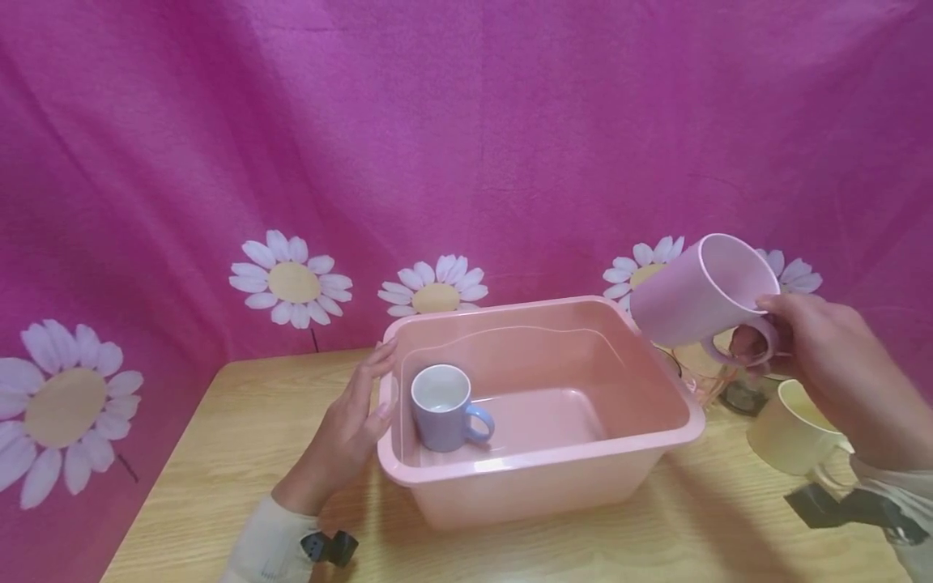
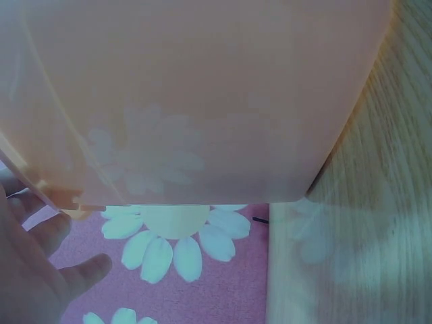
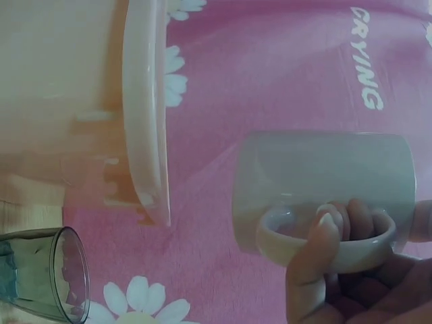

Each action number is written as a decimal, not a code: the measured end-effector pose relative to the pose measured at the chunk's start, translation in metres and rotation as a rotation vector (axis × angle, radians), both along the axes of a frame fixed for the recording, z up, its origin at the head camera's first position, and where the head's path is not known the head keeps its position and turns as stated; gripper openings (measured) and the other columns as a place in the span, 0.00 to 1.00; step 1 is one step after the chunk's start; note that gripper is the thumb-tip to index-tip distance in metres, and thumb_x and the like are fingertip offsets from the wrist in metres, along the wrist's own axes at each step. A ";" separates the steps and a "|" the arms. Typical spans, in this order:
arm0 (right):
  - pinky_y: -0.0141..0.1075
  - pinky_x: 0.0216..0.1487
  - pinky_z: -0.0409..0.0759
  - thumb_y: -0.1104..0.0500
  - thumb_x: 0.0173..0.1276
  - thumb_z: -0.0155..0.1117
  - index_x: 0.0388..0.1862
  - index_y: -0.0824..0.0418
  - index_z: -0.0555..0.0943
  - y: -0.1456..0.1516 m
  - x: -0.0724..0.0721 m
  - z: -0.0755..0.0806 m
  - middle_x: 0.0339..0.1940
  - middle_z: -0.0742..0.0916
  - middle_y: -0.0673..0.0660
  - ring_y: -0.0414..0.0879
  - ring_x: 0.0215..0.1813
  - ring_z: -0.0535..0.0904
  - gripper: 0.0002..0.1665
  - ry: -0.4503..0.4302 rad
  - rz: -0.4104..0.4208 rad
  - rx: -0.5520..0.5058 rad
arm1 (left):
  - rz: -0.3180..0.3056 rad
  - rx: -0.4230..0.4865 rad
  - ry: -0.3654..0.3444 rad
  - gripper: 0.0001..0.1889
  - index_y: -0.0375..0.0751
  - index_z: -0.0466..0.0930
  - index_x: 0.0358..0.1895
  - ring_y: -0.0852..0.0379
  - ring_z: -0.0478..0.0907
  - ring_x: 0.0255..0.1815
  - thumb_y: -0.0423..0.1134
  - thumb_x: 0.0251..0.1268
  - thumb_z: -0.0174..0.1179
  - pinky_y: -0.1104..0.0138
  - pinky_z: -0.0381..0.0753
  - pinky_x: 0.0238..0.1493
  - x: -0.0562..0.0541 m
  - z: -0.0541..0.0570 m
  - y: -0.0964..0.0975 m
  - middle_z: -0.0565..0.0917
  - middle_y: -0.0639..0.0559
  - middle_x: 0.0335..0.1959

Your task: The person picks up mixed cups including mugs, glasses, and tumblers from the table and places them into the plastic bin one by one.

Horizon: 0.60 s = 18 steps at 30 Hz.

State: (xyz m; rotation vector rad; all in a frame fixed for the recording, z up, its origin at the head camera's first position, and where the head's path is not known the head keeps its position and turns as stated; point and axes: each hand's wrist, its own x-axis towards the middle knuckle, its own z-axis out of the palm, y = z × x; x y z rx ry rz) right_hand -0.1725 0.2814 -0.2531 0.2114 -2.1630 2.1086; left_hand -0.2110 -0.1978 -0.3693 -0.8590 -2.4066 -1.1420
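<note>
Above the right end of a pink plastic tub (image 1: 554, 465), a tilted lilac mug (image 1: 678, 291) is held by its handle in my right hand (image 1: 831, 364). The right wrist view shows fingers (image 3: 361, 219) hooked through that handle, with the thumb along its outside. My left hand (image 1: 346, 429) rests at the tub's left rim with fairly straight fingers; in the left wrist view these fingers (image 2: 50, 233) reach the rim from outside. Inside the tub, at its left end, a blue-grey mug (image 1: 440, 421) stands upright, handle to the right.
A yellow mug (image 1: 787, 437) stands on the wooden table (image 1: 219, 453) below my right forearm. A clear drinking glass (image 3: 40, 273) is beside the tub's right end, partly hidden in the head view. A magenta cloth (image 1: 466, 146) with daisies hangs behind the table.
</note>
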 end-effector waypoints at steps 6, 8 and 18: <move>0.37 0.29 0.82 0.56 0.76 0.48 0.36 0.63 0.82 -0.014 -0.006 0.006 0.23 0.85 0.58 0.46 0.28 0.82 0.17 0.000 0.014 0.025 | -0.003 -0.001 -0.002 0.29 0.43 0.56 0.71 0.55 0.48 0.77 0.41 0.67 0.45 0.42 0.58 0.68 0.001 0.002 -0.001 0.54 0.57 0.77; 0.38 0.28 0.81 0.57 0.76 0.48 0.35 0.63 0.80 -0.019 -0.008 0.007 0.23 0.85 0.58 0.46 0.27 0.81 0.16 0.014 0.014 0.038 | -0.006 0.002 0.004 0.28 0.43 0.56 0.71 0.54 0.48 0.77 0.41 0.67 0.44 0.41 0.57 0.68 0.000 0.002 -0.001 0.54 0.56 0.77; 0.38 0.26 0.81 0.58 0.76 0.46 0.30 0.62 0.82 -0.038 -0.017 0.014 0.20 0.85 0.57 0.45 0.27 0.83 0.19 -0.038 0.054 0.152 | -0.007 0.002 -0.017 0.28 0.43 0.56 0.71 0.55 0.47 0.77 0.41 0.67 0.44 0.42 0.57 0.68 0.001 0.002 0.000 0.54 0.57 0.77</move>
